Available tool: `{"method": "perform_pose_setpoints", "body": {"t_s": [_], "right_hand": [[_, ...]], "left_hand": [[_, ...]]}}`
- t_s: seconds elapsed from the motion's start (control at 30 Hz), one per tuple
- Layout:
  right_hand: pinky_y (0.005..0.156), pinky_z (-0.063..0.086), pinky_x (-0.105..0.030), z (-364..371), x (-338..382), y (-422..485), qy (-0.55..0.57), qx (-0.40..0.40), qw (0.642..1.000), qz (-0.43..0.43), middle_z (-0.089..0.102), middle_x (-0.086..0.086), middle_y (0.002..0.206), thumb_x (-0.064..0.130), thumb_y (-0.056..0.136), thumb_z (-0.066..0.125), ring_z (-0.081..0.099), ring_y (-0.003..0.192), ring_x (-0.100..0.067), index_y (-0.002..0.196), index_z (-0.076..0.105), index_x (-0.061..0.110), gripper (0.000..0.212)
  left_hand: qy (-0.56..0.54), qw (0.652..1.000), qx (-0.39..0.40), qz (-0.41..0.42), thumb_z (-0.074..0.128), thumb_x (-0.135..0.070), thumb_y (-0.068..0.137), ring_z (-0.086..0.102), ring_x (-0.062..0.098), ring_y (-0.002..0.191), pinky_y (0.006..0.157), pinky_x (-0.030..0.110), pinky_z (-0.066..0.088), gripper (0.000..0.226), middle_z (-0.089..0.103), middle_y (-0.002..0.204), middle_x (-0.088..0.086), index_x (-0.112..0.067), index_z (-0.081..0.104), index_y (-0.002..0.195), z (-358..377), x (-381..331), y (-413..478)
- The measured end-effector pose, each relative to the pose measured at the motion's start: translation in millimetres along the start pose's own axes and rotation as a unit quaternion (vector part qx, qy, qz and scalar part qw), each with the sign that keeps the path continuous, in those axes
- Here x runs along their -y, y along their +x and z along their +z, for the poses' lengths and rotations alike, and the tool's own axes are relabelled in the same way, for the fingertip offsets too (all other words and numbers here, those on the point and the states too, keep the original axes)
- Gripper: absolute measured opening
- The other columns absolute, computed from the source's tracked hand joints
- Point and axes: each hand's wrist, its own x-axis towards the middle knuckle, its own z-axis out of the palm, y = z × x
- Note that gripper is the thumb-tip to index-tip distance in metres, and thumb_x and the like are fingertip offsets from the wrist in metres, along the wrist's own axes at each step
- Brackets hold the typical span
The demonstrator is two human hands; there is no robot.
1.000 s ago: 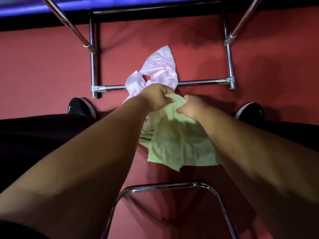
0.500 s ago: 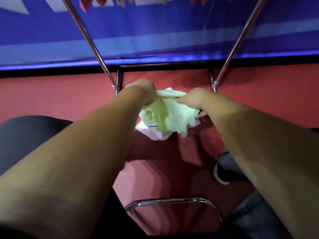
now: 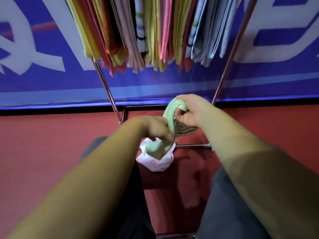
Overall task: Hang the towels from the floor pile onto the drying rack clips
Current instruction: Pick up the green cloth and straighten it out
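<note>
Over red floor, green towel held, pink towel lying, blue banner behind

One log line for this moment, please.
left hand: grips green towel | right hand: grips it too | pink towel: on floor | rack: hung towels

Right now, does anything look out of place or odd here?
The green towel is bunched and twisted between the left hand and right hand, not spread flat. A pink towel lies crumpled on the floor.
</note>
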Motion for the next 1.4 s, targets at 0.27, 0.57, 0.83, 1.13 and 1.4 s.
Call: {"method": "perform_pose_setpoints", "body": {"t_s": [0.27,0.57,0.83,1.13,1.4], "right_hand": [[0.066,0.058,-0.033,-12,12,13,-0.011,-0.026,1.0,0.004,0.067,-0.008,0.101,0.015,0.106,0.048,0.065,0.076,-0.016,0.108,0.062,0.006,0.017],[0.091,0.063,-0.05,5,11,27,-0.253,0.049,0.966,-0.024,0.08,-0.017,0.105,0.02,0.104,0.06,0.078,0.093,-0.032,0.107,0.076,0.006,0.021],[0.082,0.065,-0.056,2,15,49,-0.255,-0.04,0.96,-0.111,0.081,-0.015,0.1,0.021,0.105,0.061,0.081,0.086,-0.033,0.117,0.072,0.009,0.02],[0.076,0.065,-0.054,1,24,51,-0.126,-0.076,0.981,-0.128,0.078,-0.017,0.103,0.021,0.108,0.059,0.079,0.09,-0.035,0.121,0.063,0.009,0.018],[0.053,0.064,-0.042,-3,31,41,-0.126,-0.09,0.979,-0.135,0.077,-0.019,0.098,0.002,0.104,0.049,0.081,0.073,-0.031,0.111,0.064,0.002,0.016]], "left_hand": [[-0.326,0.923,-0.196,0.051,0.06,-0.015,0.101,0.077,0.032,0.09,0.089,0.049,0.063,0.021,0.079,0.108,0.02,-0.003,0.072,0.113,-13,-11,25],[-0.517,0.807,-0.279,0.063,0.065,-0.024,0.104,0.077,0.036,0.103,0.094,0.05,0.062,0.034,0.077,0.114,0.024,0.004,0.067,0.123,-44,-19,41],[-0.496,0.842,-0.181,0.109,0.065,0.0,0.073,0.074,0.026,0.109,0.105,0.045,0.057,0.074,0.07,0.134,0.019,-0.012,0.056,0.146,-51,-10,46],[-0.142,0.958,-0.234,0.088,0.081,0.0,0.078,0.075,0.025,0.092,0.08,0.04,0.064,0.064,0.075,0.109,0.001,-0.024,0.063,0.135,-47,2,40],[-0.262,0.905,-0.324,0.09,0.078,-0.023,0.091,0.073,0.022,0.086,0.084,0.042,0.062,0.019,0.078,0.102,0.011,-0.016,0.068,0.106,-53,7,46]]}}
